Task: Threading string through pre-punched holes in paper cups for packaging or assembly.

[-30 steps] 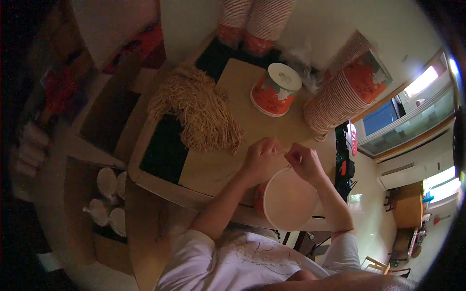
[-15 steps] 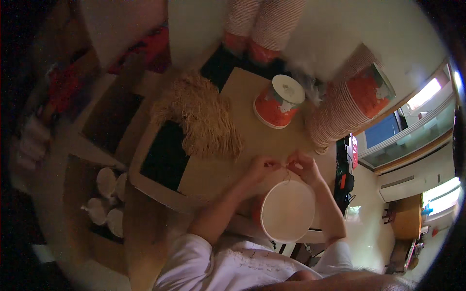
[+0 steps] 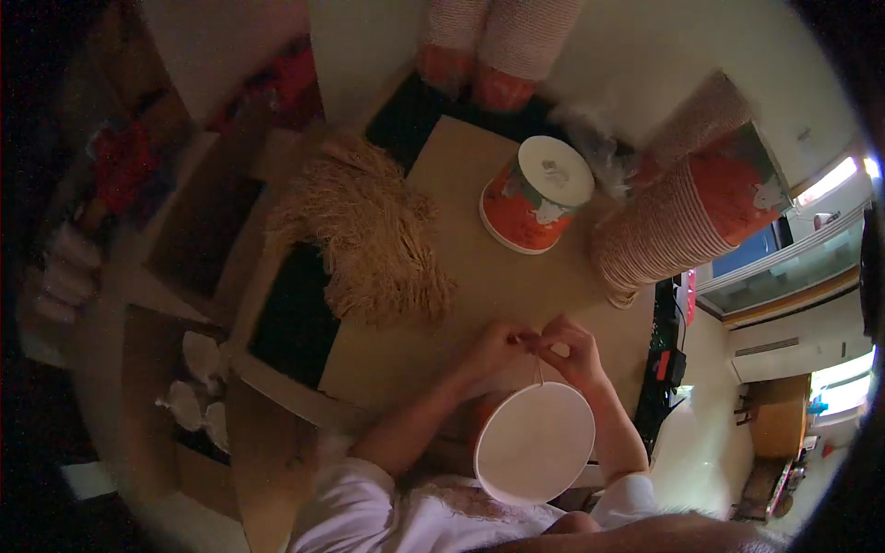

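Observation:
A paper bucket (image 3: 535,447) with a white inside and an orange outer wall rests tilted against my front, its mouth facing up. A thin tan cord (image 3: 540,370) runs up from its rim to my fingers. My left hand (image 3: 498,355) is closed in a pinch on the cord, just above the rim. Close beside it, my right hand (image 3: 573,355) pinches the cord too, thumb and forefinger making a loop. Both hands nearly touch. Beyond them lies a loose bundle of tan cords (image 3: 369,244), and an upside-down orange bucket (image 3: 525,212) stands on the cardboard sheet (image 3: 461,175).
A leaning stack of nested buckets (image 3: 664,230) lies at the right, with more stacks (image 3: 521,46) at the back. Crumpled clear plastic (image 3: 599,138) sits between them. Open cardboard boxes, one holding white cups or lids (image 3: 189,401), stand at the left. A black device (image 3: 666,364) is at the right edge.
The view has shifted a little. The bucket in front of me sits lower and tilts more, and my hands have drawn closer together on the cord.

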Tool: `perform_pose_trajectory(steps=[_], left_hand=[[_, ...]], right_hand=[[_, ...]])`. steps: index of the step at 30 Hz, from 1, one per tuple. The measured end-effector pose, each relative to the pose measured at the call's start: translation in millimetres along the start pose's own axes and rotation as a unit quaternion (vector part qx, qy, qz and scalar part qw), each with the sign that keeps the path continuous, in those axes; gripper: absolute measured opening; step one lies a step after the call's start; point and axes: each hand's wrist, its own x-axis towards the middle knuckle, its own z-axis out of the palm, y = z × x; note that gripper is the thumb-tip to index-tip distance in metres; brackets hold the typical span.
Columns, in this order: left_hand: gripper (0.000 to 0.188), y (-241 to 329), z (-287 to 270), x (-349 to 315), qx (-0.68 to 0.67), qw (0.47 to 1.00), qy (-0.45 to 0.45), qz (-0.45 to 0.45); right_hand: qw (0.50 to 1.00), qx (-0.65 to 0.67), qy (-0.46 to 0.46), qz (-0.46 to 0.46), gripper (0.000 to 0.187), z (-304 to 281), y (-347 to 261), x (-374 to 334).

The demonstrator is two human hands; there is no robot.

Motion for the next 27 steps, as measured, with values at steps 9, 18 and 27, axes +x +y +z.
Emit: perform_pose_trajectory(steps=[9,18,27], left_hand=[[0.014,-5,2,4,0.002,0.998,0.010,-0.060],[0.010,-22,5,0,-0.056,0.997,0.037,0.022],[0.011,-2,-9,4,0.162,0.982,0.096,0.015]], right_hand=[[1.000,0.015,0.010,0.013,0.017,-4,18,-6],[1.000,0.005,-0.003,-0.012,0.015,-5,6,-9],[0.992,0.028,-0.090,-0.081,0.013,-9,-17,2]])
